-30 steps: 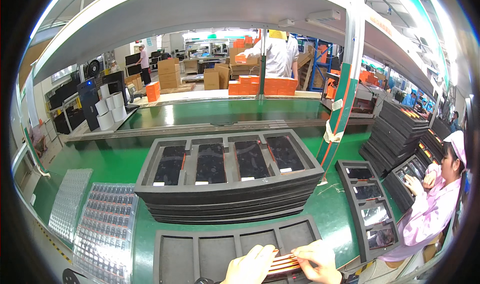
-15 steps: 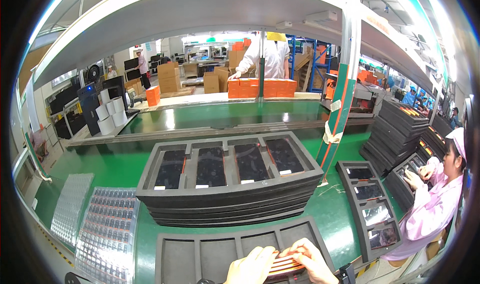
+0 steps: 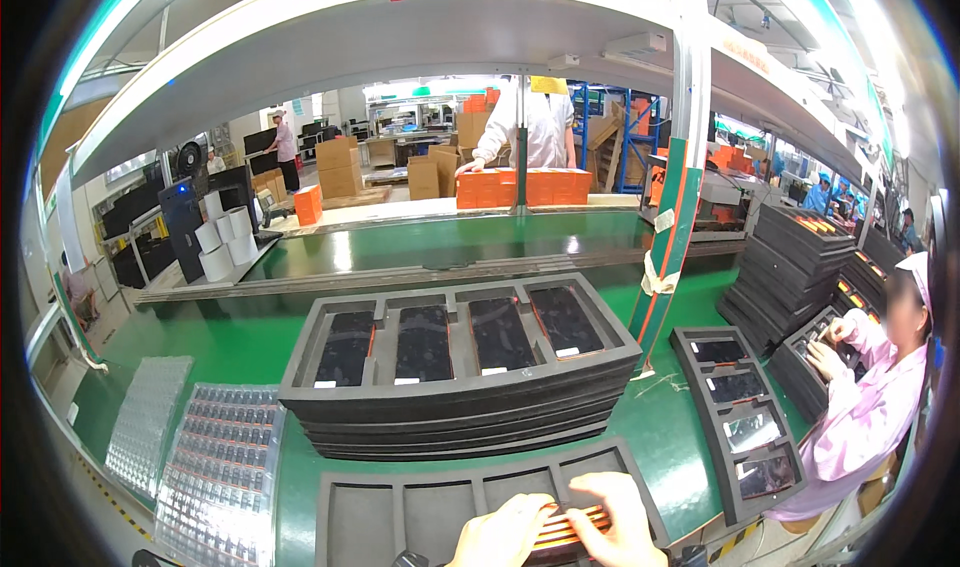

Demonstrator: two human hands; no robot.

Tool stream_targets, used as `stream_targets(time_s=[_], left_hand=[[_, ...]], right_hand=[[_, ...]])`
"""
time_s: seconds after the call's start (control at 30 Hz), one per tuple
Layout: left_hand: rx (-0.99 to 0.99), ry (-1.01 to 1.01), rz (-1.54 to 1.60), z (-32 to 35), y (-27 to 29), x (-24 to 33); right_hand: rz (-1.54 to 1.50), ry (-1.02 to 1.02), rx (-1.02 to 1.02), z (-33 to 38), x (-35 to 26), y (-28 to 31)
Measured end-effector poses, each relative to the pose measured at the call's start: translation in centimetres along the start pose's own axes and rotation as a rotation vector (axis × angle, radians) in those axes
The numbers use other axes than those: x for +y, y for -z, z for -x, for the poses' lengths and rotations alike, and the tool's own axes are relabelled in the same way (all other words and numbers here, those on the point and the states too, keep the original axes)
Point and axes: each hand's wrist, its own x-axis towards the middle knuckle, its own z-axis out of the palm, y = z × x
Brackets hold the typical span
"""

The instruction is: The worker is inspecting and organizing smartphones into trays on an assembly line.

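Low in the picture, my left hand [image 3: 505, 533] and my right hand [image 3: 618, 523] grip a small stack of thin, orange-edged phone-sized panels [image 3: 572, 530] between them. The left fingers wrap its left end. My right hand holds the other end, its thumb lying across the upper edges. Beneath and around my hands lies a black foam tray [image 3: 395, 479] with bare recesses. Just beyond it stands a pile of black foam trays [image 3: 450, 417]. The top tray carries dark phone-sized panels [image 3: 500, 333], each with a small white label, in its slots.
Clear plastic blister trays [image 3: 225, 457] lie at left, one holding rows of small parts. On the right, another foam tray [image 3: 735, 422] of panels sits near a co-worker in pink [image 3: 870, 397]. A green-taped post [image 3: 672, 227] rises beside the pile. Orange boxes [image 3: 525, 188] stand across the bench.
My right hand has shifted on the stack, its thumb now lying further left over the panels. The whole view has tipped slightly. Both hands keep their hold.
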Motion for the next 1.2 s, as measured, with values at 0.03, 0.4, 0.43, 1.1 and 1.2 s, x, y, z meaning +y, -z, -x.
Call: stream_targets(time_s=[0.03,0.4,0.43,1.1,1.2], left_hand=[[-0.007,-0.018,0.002,0.1,0.0,-0.1],[0.047,-0.023,-0.033,0.1,-0.1,-0.1],[0.044,-0.033,-0.039,0.1,-0.1,-0.1],[0.024,-0.007,-0.035,0.3,0.0,-0.2],[0.022,-0.001,-0.026,0.2,0.1,-0.1]], right_hand=[[0.091,0.107,0.030,-0.7,-0.5,-0.2],[-0.105,0.027,0.047,-0.1,0.7,0.5],[-0.092,0.063,0.055,0.2,1.2,0.7],[0.273,0.265,-0.011,2.9,4.0,1.4],[0.335,0.277,-0.061,3.9,4.4,1.3]])
